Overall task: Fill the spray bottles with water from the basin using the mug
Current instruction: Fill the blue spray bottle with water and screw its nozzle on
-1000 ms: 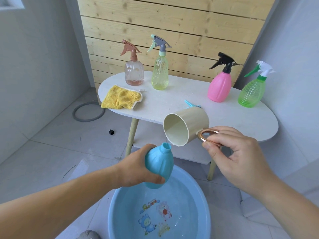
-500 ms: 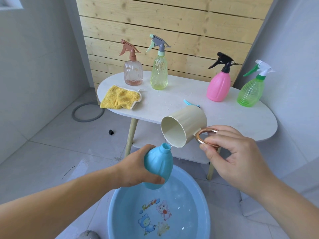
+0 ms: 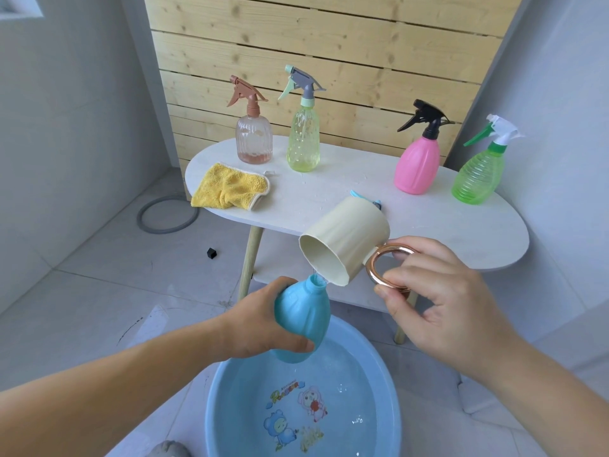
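Note:
My left hand [image 3: 260, 319] grips a light blue bottle [image 3: 304, 319] with no spray head, held above the blue basin [image 3: 217, 400] of water. My right hand [image 3: 441, 300] pinches the copper ring handle of a cream mug [image 3: 346, 240]. The mug is tipped over, its rim right above the bottle's open neck, and a thin stream of water runs into it. Drops fall into the basin. On the white table [image 3: 329, 192] stand a brown-headed clear bottle [image 3: 253, 140], a yellow-green bottle [image 3: 303, 140], a pink bottle [image 3: 418, 164] and a green bottle [image 3: 479, 176].
A yellow cloth [image 3: 229, 186] lies on the table's left end. A blue spray head [image 3: 357, 194] peeks out behind the mug. A grey hose ring [image 3: 164, 214] and a small black cube [image 3: 211, 253] lie on the tiled floor. A wooden slat wall stands behind.
The mug has tipped slightly further and its rim stays over the bottle's neck. Both hands remain nearly where they were.

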Tool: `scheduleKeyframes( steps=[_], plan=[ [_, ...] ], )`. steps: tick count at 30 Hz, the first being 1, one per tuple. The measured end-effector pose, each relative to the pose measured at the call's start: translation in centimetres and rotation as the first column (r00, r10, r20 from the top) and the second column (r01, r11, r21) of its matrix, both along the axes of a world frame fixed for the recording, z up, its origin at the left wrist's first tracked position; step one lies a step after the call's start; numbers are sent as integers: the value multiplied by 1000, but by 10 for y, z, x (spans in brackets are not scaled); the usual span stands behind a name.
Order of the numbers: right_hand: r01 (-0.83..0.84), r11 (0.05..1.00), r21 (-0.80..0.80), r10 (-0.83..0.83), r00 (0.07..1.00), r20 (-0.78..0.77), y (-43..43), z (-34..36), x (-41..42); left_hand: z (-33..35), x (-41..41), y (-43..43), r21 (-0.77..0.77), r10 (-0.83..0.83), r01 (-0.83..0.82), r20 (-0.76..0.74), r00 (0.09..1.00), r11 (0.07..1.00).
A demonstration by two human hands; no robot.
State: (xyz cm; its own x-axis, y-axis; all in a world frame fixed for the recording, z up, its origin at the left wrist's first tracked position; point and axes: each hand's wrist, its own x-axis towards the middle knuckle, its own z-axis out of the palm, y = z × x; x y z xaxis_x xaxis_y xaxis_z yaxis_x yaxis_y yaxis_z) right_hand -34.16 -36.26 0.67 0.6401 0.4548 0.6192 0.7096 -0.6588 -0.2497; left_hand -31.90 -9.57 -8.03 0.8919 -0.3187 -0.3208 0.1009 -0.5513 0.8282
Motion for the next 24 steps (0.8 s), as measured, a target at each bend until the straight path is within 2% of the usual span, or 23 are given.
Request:
scheduleKeyframes(
  steps=[10,12,14,16,19,22,24],
  plan=[
    [-23,993,-119,38,990,132,2,-5,2,1,0,0,-8,-4,4,-6,1000,1000],
    [-16,994,-104,28,993,111,3,-6,2,1,-1,0,-11,-4,4,-7,1000,1000],
    [41,999,1,-41,999,-7,5,-9,0,2,0,1,-13,3,-3,-12,1000,1000],
    [165,966,197,-114,963,-245,9,-12,-5,1,0,3,-14,7,-7,-15,1000,1000],
    [396,833,386,-87,783,-616,15,-25,-9,0,-1,8,-11,16,-16,-19,1000,1000],
    [589,695,412,-28,595,-803,19,-60,-3,-2,-3,11,-14,34,-34,-28,999,999],
    [666,644,377,1,492,-871,23,-89,2,-4,-3,12,-29,45,-45,-29,999,999]
  ],
)
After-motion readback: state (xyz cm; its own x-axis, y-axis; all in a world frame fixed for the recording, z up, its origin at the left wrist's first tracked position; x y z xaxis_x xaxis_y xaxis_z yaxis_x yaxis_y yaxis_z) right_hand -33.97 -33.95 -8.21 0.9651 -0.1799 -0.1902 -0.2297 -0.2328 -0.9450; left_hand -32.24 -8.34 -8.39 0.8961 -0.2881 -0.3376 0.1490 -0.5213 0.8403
